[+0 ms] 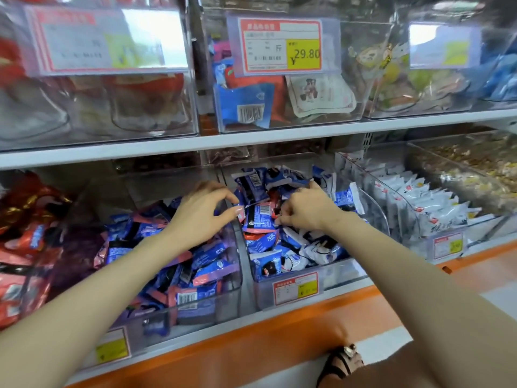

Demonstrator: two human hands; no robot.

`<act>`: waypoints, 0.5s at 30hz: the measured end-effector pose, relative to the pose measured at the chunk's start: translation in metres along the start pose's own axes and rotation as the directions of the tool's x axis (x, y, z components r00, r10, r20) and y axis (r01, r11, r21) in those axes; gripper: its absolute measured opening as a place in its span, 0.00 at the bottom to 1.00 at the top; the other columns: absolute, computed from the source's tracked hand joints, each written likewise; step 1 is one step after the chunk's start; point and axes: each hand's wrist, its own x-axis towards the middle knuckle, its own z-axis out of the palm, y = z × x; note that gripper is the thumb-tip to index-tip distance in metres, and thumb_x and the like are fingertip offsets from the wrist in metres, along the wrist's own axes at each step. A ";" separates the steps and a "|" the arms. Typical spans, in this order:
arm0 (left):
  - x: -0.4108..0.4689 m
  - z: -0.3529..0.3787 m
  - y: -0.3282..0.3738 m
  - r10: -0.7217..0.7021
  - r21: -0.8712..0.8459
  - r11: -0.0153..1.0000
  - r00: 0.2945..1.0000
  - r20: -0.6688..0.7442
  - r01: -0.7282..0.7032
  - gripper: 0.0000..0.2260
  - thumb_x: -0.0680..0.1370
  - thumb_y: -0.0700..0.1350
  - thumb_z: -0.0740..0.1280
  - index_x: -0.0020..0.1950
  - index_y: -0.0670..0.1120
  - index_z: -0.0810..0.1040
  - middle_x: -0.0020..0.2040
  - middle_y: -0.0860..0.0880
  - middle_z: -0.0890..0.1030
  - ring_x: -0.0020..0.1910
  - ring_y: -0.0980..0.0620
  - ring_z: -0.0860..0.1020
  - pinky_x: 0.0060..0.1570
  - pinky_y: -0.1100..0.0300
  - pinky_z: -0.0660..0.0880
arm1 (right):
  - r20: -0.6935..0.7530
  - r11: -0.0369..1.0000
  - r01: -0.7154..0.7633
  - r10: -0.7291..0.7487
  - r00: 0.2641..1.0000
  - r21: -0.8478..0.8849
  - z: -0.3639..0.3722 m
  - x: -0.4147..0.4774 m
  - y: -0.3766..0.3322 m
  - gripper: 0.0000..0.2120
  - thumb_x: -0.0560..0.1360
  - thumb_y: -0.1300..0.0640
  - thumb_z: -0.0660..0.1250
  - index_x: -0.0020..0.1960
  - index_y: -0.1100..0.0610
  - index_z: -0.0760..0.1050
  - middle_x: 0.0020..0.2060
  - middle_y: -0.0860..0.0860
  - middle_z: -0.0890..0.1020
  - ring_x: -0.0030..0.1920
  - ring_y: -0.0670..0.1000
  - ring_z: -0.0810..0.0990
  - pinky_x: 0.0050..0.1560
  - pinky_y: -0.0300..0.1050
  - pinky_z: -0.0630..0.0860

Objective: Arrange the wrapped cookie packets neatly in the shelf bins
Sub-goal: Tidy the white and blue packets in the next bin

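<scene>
Head view: blue-and-pink cookie packet (258, 218) held over heaped packets in middle clear bin (335, 271) on orange-edged lower shelf (279, 331). Left edge pinched by left hand (202, 210), thumb and forefinger. Right edge gripped by curled fingers of right hand (306, 210). Left-side bin (229, 303) filled with loose pink-and-blue packets. White packets (430, 200) lined up in bin at right.

1. Left hand (201, 217) and right hand (305, 211): both forearms were bare to the frame edge.
2. Nails (240, 210) on the left hand were long and carried pale polish.
3. A foot at the lower edge wore a sandal (340, 365) with dark straps.
4. The sandal bore a pale, gem-like ornament (349, 350) in a metallic rim.
</scene>
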 end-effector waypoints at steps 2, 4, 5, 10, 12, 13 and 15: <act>0.000 0.000 0.000 -0.002 -0.020 1.000 1.000 -0.001 0.002 0.10 0.77 0.53 0.64 0.55 0.50 0.78 0.61 0.50 0.74 0.61 0.49 0.70 0.59 0.51 0.68 | -0.059 1.000 -0.019 0.020 0.998 0.024 0.001 -0.003 -0.001 0.13 0.76 0.41 0.62 0.44 0.51 0.75 0.38 0.50 0.78 0.52 0.54 0.77 0.65 0.49 0.57; 0.000 0.000 0.001 -0.004 -0.024 1.000 1.000 -0.006 0.004 0.10 0.77 0.51 0.65 0.55 0.50 0.78 0.61 0.49 0.74 0.61 0.48 0.70 0.59 0.51 0.67 | -0.100 0.998 -0.021 0.027 0.995 0.060 0.003 -0.003 -0.008 0.17 0.73 0.38 0.64 0.52 0.50 0.74 0.45 0.50 0.82 0.54 0.53 0.77 0.63 0.49 0.59; 0.000 0.000 0.001 -0.006 -0.023 1.000 1.000 -0.009 0.006 0.10 0.77 0.50 0.65 0.56 0.49 0.78 0.61 0.49 0.74 0.61 0.48 0.70 0.59 0.51 0.67 | -0.099 0.998 -0.018 0.024 0.995 0.066 0.005 -0.001 -0.014 0.20 0.72 0.37 0.65 0.56 0.50 0.73 0.49 0.51 0.81 0.56 0.53 0.75 0.63 0.49 0.59; -0.002 0.001 0.003 -0.016 -0.036 0.999 1.000 -0.015 0.016 0.10 0.77 0.50 0.65 0.56 0.49 0.78 0.60 0.49 0.75 0.60 0.48 0.71 0.58 0.53 0.67 | -0.101 0.999 -0.032 0.030 0.994 -0.018 0.016 0.012 -0.036 0.20 0.73 0.46 0.67 0.60 0.55 0.69 0.52 0.55 0.81 0.59 0.56 0.74 0.62 0.52 0.61; -0.002 0.000 0.004 -0.011 -0.050 0.999 1.000 -0.022 0.010 0.10 0.77 0.49 0.66 0.57 0.48 0.78 0.59 0.48 0.76 0.59 0.48 0.72 0.56 0.53 0.68 | -0.157 0.999 -0.050 0.049 0.986 -0.005 0.017 0.012 -0.037 0.15 0.74 0.55 0.65 0.59 0.55 0.70 0.50 0.55 0.81 0.57 0.56 0.75 0.60 0.50 0.61; -0.003 -0.001 0.005 -0.014 -0.062 0.998 0.999 -0.030 0.012 0.11 0.77 0.49 0.66 0.57 0.48 0.78 0.58 0.49 0.77 0.58 0.49 0.73 0.55 0.54 0.69 | -0.173 0.997 -0.060 0.066 0.983 0.038 0.015 0.011 -0.035 0.13 0.74 0.57 0.64 0.58 0.55 0.72 0.49 0.54 0.81 0.56 0.56 0.76 0.59 0.48 0.60; -0.003 -0.002 0.006 -0.024 -0.089 0.996 0.998 -0.052 0.019 0.12 0.76 0.49 0.67 0.59 0.49 0.77 0.57 0.50 0.78 0.58 0.50 0.74 0.53 0.56 0.70 | -0.186 0.974 -0.089 0.129 0.974 0.210 0.005 0.007 -0.028 0.08 0.73 0.58 0.66 0.52 0.54 0.77 0.48 0.50 0.82 0.54 0.53 0.77 0.61 0.46 0.61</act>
